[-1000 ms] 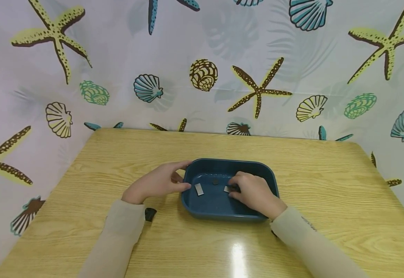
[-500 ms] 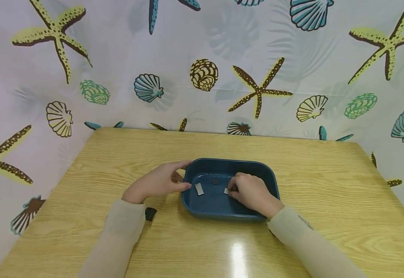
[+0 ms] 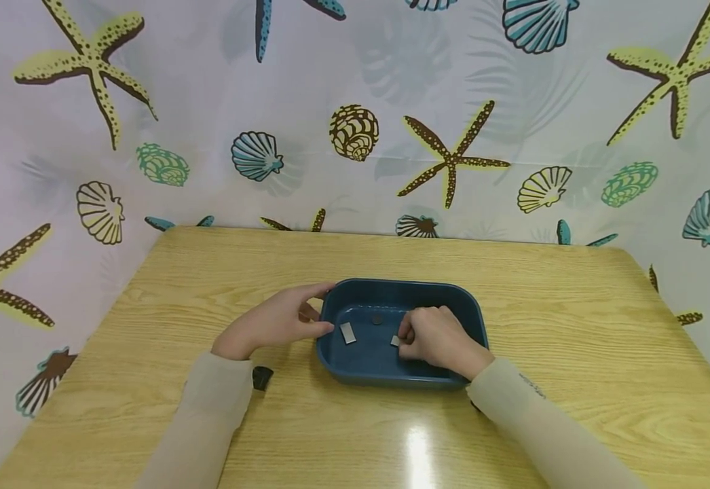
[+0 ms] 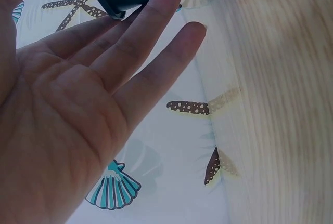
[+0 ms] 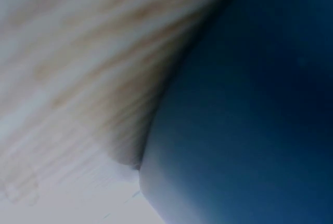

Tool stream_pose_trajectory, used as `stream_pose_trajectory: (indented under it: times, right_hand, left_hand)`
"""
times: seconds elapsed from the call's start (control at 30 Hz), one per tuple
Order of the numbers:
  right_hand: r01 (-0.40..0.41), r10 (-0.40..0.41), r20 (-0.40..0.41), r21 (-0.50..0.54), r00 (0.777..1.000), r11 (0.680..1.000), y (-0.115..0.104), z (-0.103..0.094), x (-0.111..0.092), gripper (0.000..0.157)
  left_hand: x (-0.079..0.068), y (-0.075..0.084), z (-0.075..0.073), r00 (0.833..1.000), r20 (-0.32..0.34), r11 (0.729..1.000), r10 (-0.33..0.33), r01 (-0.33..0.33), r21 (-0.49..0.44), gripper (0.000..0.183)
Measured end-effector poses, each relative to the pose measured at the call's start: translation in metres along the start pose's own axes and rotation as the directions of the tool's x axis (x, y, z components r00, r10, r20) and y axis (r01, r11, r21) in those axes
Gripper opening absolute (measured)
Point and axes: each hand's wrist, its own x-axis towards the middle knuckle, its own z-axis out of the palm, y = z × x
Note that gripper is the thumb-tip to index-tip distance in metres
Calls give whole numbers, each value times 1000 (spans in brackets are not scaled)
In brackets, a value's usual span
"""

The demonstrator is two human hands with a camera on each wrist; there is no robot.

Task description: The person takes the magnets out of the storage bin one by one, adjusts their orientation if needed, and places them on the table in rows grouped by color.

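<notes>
In the head view, a dark blue plastic tub (image 3: 379, 380) stands on the table. My left hand (image 3: 278, 318) touches its left end, thumb and fingers spread apart; in the left wrist view the fingers (image 4: 135, 52) look nearly straight, with their tips at the tub wall. Inside the tub, my right hand (image 3: 437, 339) has its fingers curled down at a small silver flat piece (image 3: 395, 341), seemingly pinching it; the fingers cover part of it. A silver rectangular block (image 3: 347, 333) lies further left on the tub floor. Behind it lies a small dark round piece (image 3: 377, 319).
The wood-grain table (image 3: 544, 305) extends on both sides of the tub. Beside the left sleeve sits a small black object (image 3: 262, 377). A curtain (image 3: 306, 102) with starfish and shells hangs behind the table. The right wrist view shows mostly blurred tub wall (image 5: 244, 120).
My right hand has shifted slightly toward the tub's front, and the small silver piece at its fingertips moved with it. A dark patch between those fingers has gone from sight. The left hand stays put.
</notes>
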Motion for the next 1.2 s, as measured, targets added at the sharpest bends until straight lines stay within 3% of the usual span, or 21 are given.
stream_pose_trajectory:
  times: [0.27,0.6,1.2]
  right_hand:
    - [5,-5,-38,-15,999,1000,1,1,-1,6]
    - [78,-89,-149,-74,985,994,0,0,-4,6]
    - [175,-251,-280,-271,927,947,-6,-19,-10,9]
  left_hand:
    - [-1,0,0,1000,1,1000,-5,5,12,76]
    - [0,-1,1,1000,-3,1000,-9,9,15,76]
    - [0,-1,0,1000,6,1000,-6,6,7,75]
